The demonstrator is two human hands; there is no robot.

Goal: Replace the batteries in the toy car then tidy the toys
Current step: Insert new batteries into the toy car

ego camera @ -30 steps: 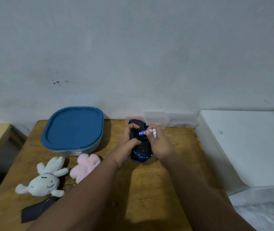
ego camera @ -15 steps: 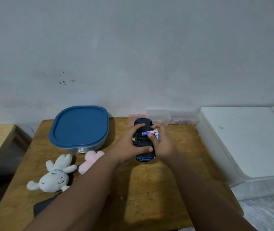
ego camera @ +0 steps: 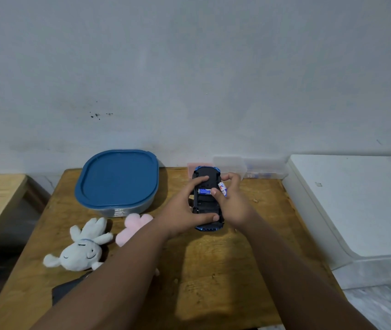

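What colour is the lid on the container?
Dark blue: the lid shows plainly in the head view.

The left forearm (ego camera: pixel 118 270) is reaching in from 7 o'clock and the right forearm (ego camera: pixel 292 270) from 5 o'clock, both angling toward 12 so that the hands are sitting just beside each other. The left hand (ego camera: pixel 182 208) is gripping the toy car (ego camera: pixel 207 206), fingers curling over its 12 o'clock end and thumb lying across its 6 o'clock end. The right hand (ego camera: pixel 236 206), at the left hand's 3 o'clock, is pinching a white battery (ego camera: pixel 222 188), one fingertip pointing toward 9 o'clock.
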